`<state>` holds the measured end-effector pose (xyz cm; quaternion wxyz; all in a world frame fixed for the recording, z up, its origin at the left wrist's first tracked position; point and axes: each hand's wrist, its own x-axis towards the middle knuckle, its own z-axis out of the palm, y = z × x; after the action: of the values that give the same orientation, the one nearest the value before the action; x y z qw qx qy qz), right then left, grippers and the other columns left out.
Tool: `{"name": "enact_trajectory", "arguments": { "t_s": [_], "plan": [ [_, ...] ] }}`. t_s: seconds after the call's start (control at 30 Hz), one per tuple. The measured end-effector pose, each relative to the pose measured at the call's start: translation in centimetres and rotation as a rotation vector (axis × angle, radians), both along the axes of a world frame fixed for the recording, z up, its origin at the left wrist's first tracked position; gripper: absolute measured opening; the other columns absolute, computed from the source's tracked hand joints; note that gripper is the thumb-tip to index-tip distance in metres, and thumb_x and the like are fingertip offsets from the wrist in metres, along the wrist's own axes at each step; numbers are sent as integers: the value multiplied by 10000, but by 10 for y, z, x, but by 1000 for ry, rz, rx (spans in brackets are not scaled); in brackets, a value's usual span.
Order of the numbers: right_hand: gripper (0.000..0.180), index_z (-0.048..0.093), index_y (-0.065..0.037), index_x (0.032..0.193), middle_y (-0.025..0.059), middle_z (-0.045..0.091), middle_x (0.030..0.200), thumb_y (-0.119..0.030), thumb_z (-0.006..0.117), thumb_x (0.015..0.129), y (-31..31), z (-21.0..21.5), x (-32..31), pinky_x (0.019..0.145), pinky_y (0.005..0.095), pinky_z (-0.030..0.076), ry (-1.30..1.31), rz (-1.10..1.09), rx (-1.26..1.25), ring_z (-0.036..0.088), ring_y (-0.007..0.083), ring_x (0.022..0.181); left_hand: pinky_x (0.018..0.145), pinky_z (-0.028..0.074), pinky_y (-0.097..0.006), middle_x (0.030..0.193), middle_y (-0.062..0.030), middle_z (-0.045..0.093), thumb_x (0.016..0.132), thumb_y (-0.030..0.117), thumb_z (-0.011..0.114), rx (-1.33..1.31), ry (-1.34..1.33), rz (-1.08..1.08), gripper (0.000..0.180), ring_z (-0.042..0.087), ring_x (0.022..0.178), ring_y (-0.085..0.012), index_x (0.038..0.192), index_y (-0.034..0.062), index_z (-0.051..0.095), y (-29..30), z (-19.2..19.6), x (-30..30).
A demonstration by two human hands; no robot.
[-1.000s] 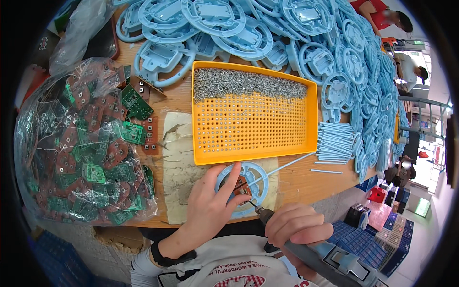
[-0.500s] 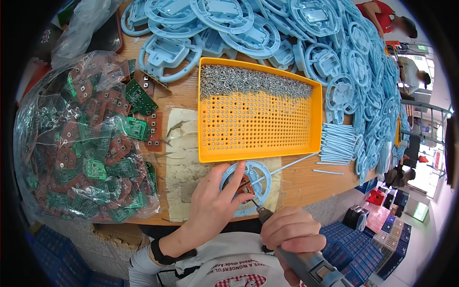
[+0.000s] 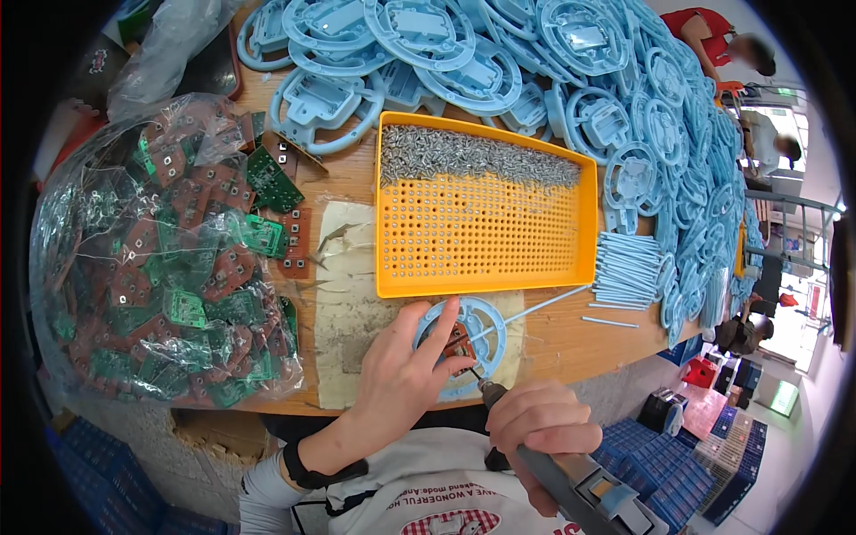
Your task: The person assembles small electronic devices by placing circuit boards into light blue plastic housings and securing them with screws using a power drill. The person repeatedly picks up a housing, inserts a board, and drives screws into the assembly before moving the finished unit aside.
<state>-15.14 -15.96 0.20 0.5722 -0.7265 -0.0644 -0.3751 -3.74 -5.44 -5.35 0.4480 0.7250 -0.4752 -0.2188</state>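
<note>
At the table's near edge lies a round light-blue plastic housing (image 3: 499, 337), with a small reddish-brown circuit board (image 3: 463, 346) in its middle. My left hand (image 3: 397, 361) rests on the left of the housing, index finger stretched along it and thumb pressed at the board, holding it down. A grey electric screwdriver (image 3: 584, 486) is gripped in my right hand (image 3: 544, 423). Its thin bit reaches the lower edge of the board beside my left thumb; the very tip is hard to make out. A light-blue rod (image 3: 546, 306) slants up to the right from the housing.
Just beyond the housing stands a yellow perforated tray (image 3: 486, 290) with many small screws. On the left, a clear plastic bag (image 3: 67, 294) bulges with circuit boards. Blue housings (image 3: 486, 76) are heaped at the back and right, near a bundle of blue rods (image 3: 624, 272). People are farther right.
The view has shifted slightly. Both hands stay at the housing, and the screwdriver's rear end looks turned a little; its bit remains by the board.
</note>
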Motion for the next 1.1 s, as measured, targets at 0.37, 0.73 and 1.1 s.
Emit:
{"name": "enact_trajectory", "arguments": {
  "t_s": [0.37, 0.73, 1.1],
  "plan": [
    [296, 555, 81, 885, 120, 567, 626, -204, 635, 876, -6, 6, 2, 460, 351, 490, 80, 130, 150, 558, 260, 473, 725, 479, -365, 1045, -132, 533, 701, 202, 783, -4, 44, -68, 617, 567, 859, -293, 1262, 54, 575, -5, -1, 3],
    [539, 455, -12, 1000, 111, 577, 593, -509, 618, 869, -77, 46, 1, 399, 310, 482, -36, 8, 279, 574, 200, 450, 649, 445, -352, 851, -89, 463, 688, 245, 814, 222, 39, -47, 664, 508, 737, -252, 1278, 87, 557, 3, 19, 17],
    [700, 409, -27, 1058, 54, 498, 590, -664, 569, 815, -152, -7, 13, 457, 275, 444, -22, -646, 122, 502, 151, 474, 727, 439, -402, 873, -110, 502, 603, 283, 865, 195, -87, -37, 766, 523, 815, -300, 1228, -9, 532, 2, 15, 13]
  ]
}}
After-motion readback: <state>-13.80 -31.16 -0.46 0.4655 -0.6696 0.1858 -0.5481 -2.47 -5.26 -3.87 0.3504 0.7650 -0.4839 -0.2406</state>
